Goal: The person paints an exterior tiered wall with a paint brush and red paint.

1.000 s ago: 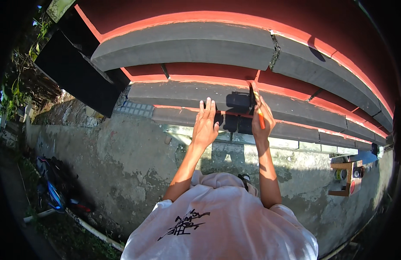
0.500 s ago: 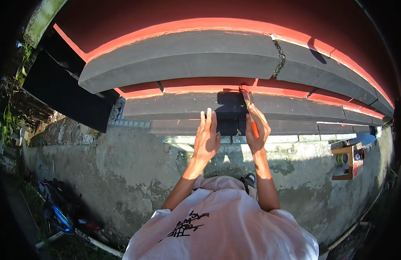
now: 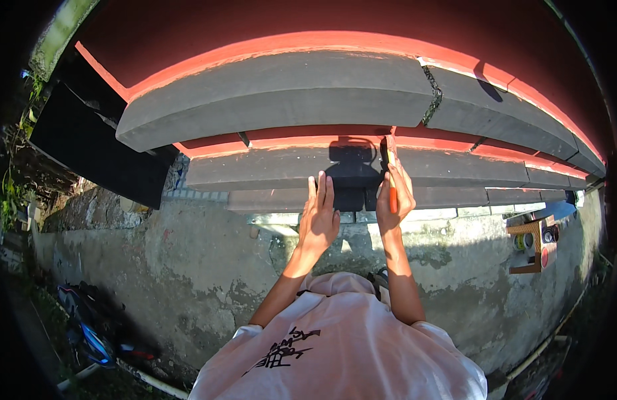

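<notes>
paintbrush (image 3: 393, 193) with an orange handle sits in the right hand (image 3: 404, 199), whose fingers are closed round it; it points away from the person, and its tip reaches the red band (image 3: 295, 142) along the far side of the middle ledge (image 3: 255, 163), though whether the tip touches cannot be told. the left hand (image 3: 318, 225) is to the left of it, spread flat with its back up, fingers straight and thumb a little apart; it grips nothing that shows, and its fingertips are at the near edge of the middle ledge, touching or just short of it, which is unclear. a dark shadow (image 3: 352, 160) falls on that ledge between the two hands. farther off, a wide grey ledge (image 3: 275, 93) runs below a red wall (image 3: 308, 17), with a rough crack (image 3: 433, 95) across it on the right. a black sheet (image 3: 95, 147) leans at far left. nearer, concrete ground (image 3: 182, 260) stretches out, with a brown box (image 3: 539, 248) holding cans (image 3: 520, 241) on the right. at near left is a blue and black object (image 3: 92, 339), partly in shade. a white shirt (image 3: 362, 347) fills the near middle.
</notes>
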The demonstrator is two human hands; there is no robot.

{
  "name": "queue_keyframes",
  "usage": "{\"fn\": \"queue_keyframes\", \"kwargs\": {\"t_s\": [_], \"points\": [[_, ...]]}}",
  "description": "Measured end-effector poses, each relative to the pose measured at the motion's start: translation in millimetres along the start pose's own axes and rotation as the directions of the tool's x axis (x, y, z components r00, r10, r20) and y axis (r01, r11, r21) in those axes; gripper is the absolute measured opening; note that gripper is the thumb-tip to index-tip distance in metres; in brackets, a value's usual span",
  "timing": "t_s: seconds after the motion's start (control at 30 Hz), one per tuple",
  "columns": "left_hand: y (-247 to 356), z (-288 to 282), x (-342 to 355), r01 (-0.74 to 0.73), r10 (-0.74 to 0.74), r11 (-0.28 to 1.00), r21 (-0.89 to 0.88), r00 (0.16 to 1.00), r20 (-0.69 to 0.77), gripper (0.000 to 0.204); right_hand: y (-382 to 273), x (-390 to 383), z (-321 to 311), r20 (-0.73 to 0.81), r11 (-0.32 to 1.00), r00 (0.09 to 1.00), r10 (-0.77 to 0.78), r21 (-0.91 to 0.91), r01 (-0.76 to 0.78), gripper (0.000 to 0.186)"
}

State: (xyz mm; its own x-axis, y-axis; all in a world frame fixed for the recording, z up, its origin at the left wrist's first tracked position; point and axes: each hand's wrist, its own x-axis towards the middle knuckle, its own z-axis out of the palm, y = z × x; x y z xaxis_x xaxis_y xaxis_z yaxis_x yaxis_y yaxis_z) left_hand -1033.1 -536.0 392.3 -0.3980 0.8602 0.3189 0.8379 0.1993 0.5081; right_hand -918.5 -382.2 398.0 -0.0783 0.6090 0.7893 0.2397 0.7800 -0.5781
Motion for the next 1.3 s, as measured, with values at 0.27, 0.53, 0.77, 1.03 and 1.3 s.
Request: {"fn": "queue_keyframes", "kwargs": {"t_s": [0.27, 0.53, 0.77, 1.03, 1.3], "points": [[-2.9, 0.2, -2.4, -0.005, 0.005, 1.0, 0.014, 1.0, 0.002, 0.087, -23.0, -4.8, 0.6, 0.111, 0.988, 0.993, -0.029, 0.153, 0.012, 0.023], [-3.3, -2.5, -1.3, -0.015, 0.015, 1.0, -0.018, 1.0, 0.0, 0.088, 4.2, 11.3, -10.7, 0.092, 0.981, 0.995, 0.031, 0.19, -0.048, 0.024], [-11.4, 0.7, -3.1, -0.076, 0.076, 0.997, -0.004, 0.996, -0.041, 0.088, 20.7, 5.1, -33.0, -0.094, 0.982, 0.979, 0.181, 0.065, -0.176, 0.026], [-9.3, -0.7, -5.1, -0.059, 0.058, 0.997, -0.051, 0.998, -0.012, 0.09, -17.2, -12.3, 22.8, 0.066, 0.978, 0.992, 0.106, 0.173, -0.116, 0.023], [-14.4, -1.0, -3.4, -0.076, 0.076, 0.997, -0.01, 0.997, 0.0, 0.091, -19.4, -7.5, 3.8, 0.252, 0.942, 0.966, 0.054, 0.308, -0.133, 0.023]]}}
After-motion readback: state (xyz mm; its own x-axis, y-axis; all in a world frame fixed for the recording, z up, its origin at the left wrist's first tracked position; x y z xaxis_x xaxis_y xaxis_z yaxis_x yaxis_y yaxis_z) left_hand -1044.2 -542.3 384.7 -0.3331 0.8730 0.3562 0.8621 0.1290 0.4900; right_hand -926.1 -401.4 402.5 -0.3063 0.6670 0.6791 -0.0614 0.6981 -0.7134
